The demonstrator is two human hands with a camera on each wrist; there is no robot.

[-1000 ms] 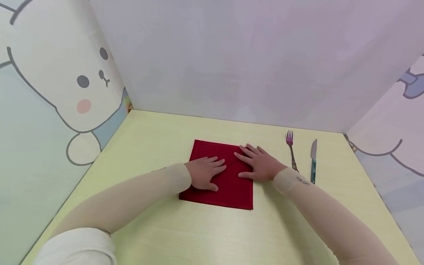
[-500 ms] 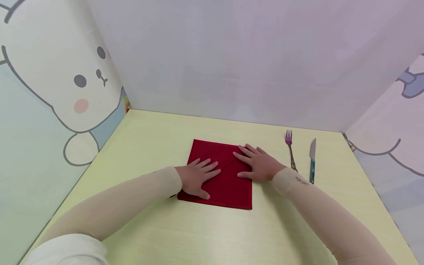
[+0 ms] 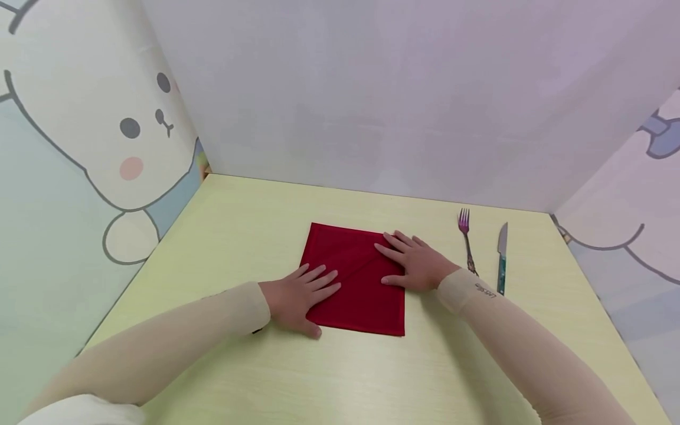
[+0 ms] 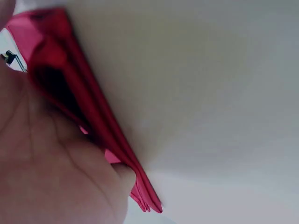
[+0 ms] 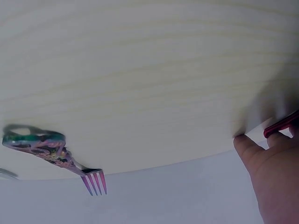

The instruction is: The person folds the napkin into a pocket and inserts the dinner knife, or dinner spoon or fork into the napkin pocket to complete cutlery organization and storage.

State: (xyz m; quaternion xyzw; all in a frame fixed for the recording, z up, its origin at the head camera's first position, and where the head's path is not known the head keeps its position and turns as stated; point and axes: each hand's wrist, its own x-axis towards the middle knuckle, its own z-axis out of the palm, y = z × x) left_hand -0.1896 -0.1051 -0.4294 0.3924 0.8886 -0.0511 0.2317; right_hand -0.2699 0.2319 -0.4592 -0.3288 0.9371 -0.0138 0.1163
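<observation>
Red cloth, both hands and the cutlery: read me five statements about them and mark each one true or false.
1. The left hand and the right hand both touch the red cloth. True.
2. In the head view, the fork lies to the left of the knife. True.
3. The right hand grips the fork. False: it lies outspread over the right edge of the red cloth.
4. The knife is red-handled. False: its handle is green.
5. The red cloth is crumpled into a ball. False: it lies on the table in a roughly square shape.
</observation>
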